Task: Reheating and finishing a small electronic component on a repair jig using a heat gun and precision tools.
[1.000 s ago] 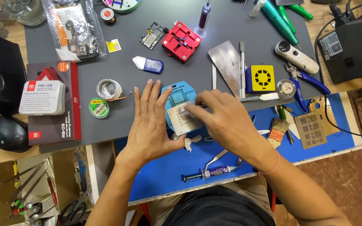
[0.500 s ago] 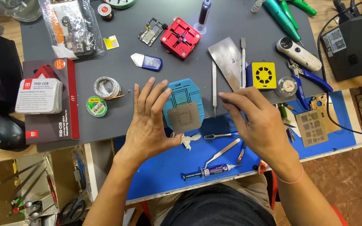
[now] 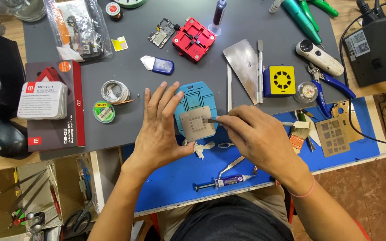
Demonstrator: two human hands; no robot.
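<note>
A square metal stencil (image 3: 196, 125) lies on a light-blue holder plate (image 3: 202, 94) at the seam of the grey mat and the blue mat (image 3: 170, 180). My left hand (image 3: 159, 129) lies flat against the stencil's left edge, fingers spread, thumb at its lower corner. My right hand (image 3: 258, 138) pinches a small metal scraper (image 3: 211, 120), and the tip touches the stencil's right side. A crumpled white tissue (image 3: 203, 148) sits just below the stencil.
A paste syringe (image 3: 228, 180) and tweezers (image 3: 231, 165) lie on the blue mat near me. Behind are a red clamp fixture (image 3: 194, 39), a metal plate (image 3: 244, 60) and a yellow fan box (image 3: 282, 80). Blue pliers (image 3: 325, 87) and a brown stencil sheet (image 3: 333, 136) lie right; boxes (image 3: 43, 100) left.
My right hand lifted off the stencil, swung out to the right, then came back holding the scraper with its tip on the stencil. My left hand slid off to the stencil's left edge.
</note>
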